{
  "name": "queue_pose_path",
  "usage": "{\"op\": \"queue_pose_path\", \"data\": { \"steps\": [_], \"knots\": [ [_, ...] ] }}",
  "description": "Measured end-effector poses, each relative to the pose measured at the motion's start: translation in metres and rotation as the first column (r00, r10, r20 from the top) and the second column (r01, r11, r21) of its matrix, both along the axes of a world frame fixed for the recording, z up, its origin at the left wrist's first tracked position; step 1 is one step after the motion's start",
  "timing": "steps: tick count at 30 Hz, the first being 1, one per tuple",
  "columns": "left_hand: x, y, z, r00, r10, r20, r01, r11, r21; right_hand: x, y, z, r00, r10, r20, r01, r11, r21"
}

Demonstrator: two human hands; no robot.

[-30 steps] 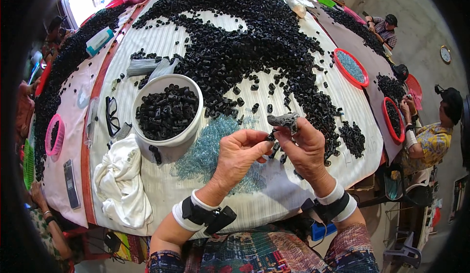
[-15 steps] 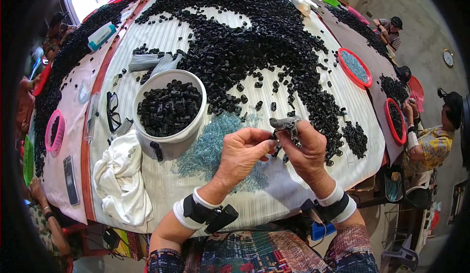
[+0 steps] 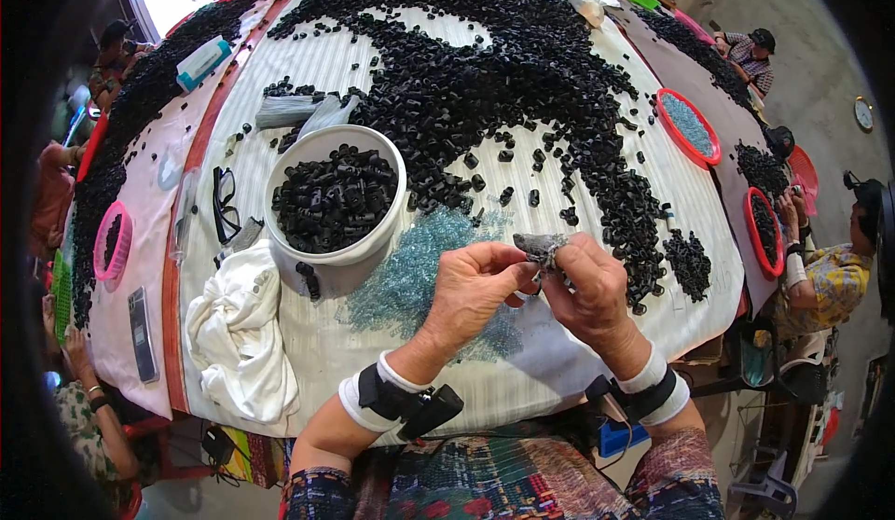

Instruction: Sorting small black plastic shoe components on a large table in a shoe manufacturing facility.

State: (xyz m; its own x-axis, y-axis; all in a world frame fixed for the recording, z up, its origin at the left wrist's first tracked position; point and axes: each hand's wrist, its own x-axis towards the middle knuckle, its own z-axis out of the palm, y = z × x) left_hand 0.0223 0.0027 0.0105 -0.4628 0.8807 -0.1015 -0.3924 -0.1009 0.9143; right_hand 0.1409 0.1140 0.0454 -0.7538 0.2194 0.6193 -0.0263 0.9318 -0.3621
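My left hand (image 3: 475,287) and my right hand (image 3: 589,287) meet above the near middle of the table. Their fingertips are closed together on a small black plastic part (image 3: 533,282), mostly hidden by the fingers. A worn grey cloth finger cover (image 3: 541,243) sits on a finger of my right hand. Under and left of my hands spreads a pile of small clear bluish pieces (image 3: 410,268). Beyond it stands a white bucket (image 3: 398,205) filled with black plastic parts (image 3: 336,198). A large heap of the same black parts (image 3: 485,91) covers the far table.
On the left lie a white cloth (image 3: 238,343), black glasses (image 3: 224,205), grey strip bundles (image 3: 298,111) and a phone (image 3: 140,333). A red basket of clear pieces (image 3: 688,128) is at the right. Other people (image 3: 825,259) sit along both sides.
My hands stay together, and the fingers of my right hand have curled and turned slightly around the part. The whole view has shifted a little to the right.
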Motion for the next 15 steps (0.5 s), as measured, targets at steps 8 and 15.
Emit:
{"op": "queue_pose_path", "data": {
  "steps": [8,15],
  "knots": [
    [-0.006,0.000,0.000,0.998,-0.010,0.070,0.013,0.999,-0.038,-0.003,-0.004,0.006,0.998,0.054,0.015,-0.051,0.984,-0.173],
    [-0.006,0.000,-0.002,0.998,-0.017,0.057,0.018,1.000,-0.010,-0.006,-0.003,-0.010,0.997,-0.046,0.067,0.040,0.995,0.090]
  ]
}}
